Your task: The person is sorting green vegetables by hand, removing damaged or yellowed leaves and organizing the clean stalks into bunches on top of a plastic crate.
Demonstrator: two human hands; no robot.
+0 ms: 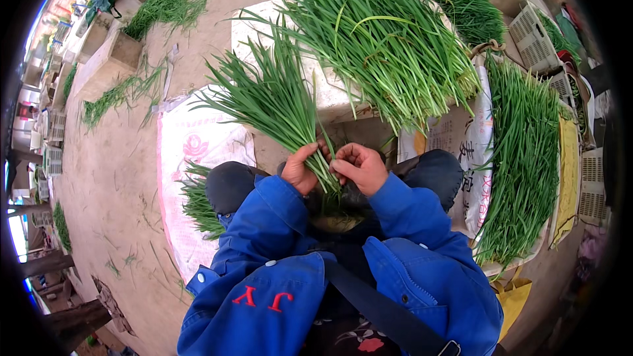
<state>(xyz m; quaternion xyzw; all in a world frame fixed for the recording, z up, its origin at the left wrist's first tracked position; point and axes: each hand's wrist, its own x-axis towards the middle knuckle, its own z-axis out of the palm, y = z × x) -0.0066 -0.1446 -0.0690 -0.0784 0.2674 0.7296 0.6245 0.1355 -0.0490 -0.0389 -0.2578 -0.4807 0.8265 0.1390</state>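
Observation:
My left hand [301,168] grips a bunch of long green leafy stalks, likely garlic chives [277,94], near its pale cut ends, with the leaves fanned up and to the left. My right hand [361,165] is at the right edge of the bunch, thumb and forefinger pinched together on a green blade beside the stems. Beyond both hands, a large pile of the same greens [381,44] lies on a whitish slab [341,91]. More greens [200,200] lie on a printed woven sack [207,133] at my left knee.
Close on my right, upright greens [521,158] fill a container lined with a printed sack [477,158]. Pale plastic crates [534,39] stand beyond, near another green pile [462,10]. Stone-like blocks [111,62] and loose greens [165,7] are on the left floor. A yellow bag [514,301] lies at lower right.

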